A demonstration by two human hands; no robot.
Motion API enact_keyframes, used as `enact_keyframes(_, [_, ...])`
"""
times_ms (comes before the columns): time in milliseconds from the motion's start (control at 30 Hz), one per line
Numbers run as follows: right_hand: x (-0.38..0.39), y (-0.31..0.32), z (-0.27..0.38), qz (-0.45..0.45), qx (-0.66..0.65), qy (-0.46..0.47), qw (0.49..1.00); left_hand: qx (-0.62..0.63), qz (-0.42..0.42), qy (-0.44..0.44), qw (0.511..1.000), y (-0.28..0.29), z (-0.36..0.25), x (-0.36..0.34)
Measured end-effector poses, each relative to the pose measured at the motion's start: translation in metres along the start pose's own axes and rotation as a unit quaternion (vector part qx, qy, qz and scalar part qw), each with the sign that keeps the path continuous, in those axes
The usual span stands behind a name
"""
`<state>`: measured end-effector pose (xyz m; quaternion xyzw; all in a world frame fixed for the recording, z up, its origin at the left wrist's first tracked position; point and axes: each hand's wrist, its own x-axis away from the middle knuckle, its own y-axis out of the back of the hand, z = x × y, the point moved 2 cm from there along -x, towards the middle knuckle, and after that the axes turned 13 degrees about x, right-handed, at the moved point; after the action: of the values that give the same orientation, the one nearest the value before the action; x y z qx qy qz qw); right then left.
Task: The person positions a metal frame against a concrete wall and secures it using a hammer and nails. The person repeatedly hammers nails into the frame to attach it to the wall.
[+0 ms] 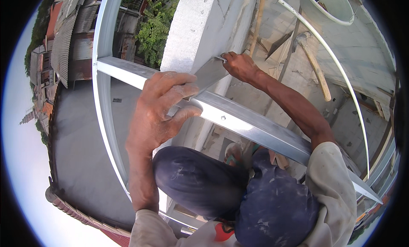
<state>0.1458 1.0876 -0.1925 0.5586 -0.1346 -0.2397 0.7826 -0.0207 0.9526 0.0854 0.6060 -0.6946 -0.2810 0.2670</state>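
A short piece of grey metal channel lies across a long silvery metal beam, slanting up to the right. My right hand pinches its far end between thumb and fingers. At the near end, the fingers of my left hand curl over the channel, while the thumb stays lower, beside the face of the beam. That hand covers part of both metal pieces. A screw head shows on the beam's bright side. Behind the channel stands a white block wall.
A curved metal frame member meets the beam at left, above a grey roof. Below at right are a hammer, a bent white pipe and a pale bucket. My knees are under the beam.
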Motion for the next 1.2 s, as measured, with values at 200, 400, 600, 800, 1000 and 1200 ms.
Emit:
enact_keyframes(200, [-0.012, -0.023, -0.002, 0.034, 0.001, -0.035, 0.999, -0.039, -0.059, -0.056, 0.996, -0.013, 0.021, 0.022])
enact_keyframes(400, [-0.009, -0.024, -0.006, 0.041, 0.008, -0.022, 0.999, -0.018, -0.181, 0.094, 0.979, -0.008, 0.039, -0.008])
enact_keyframes(600, [-0.013, -0.026, -0.006, 0.004, 0.014, 0.026, 1.0, -0.061, -0.075, 0.211, 0.973, -0.014, 0.028, -0.061])
enact_keyframes(800, [-0.008, -0.015, -0.006, 0.03, -0.01, -0.033, 0.999, -0.04, -0.144, -0.061, 0.987, 0.01, 0.026, -0.046])
enact_keyframes(1000, [-0.013, -0.015, -0.002, 0.051, -0.037, -0.03, 0.998, -0.132, 0.111, -0.089, 0.981, -0.015, -0.004, -0.005])
enact_keyframes(1200, [-0.011, -0.027, -0.011, 0.063, -0.018, 0.002, 0.998, -0.244, 0.105, -0.139, 0.954, -0.042, 0.016, -0.005])
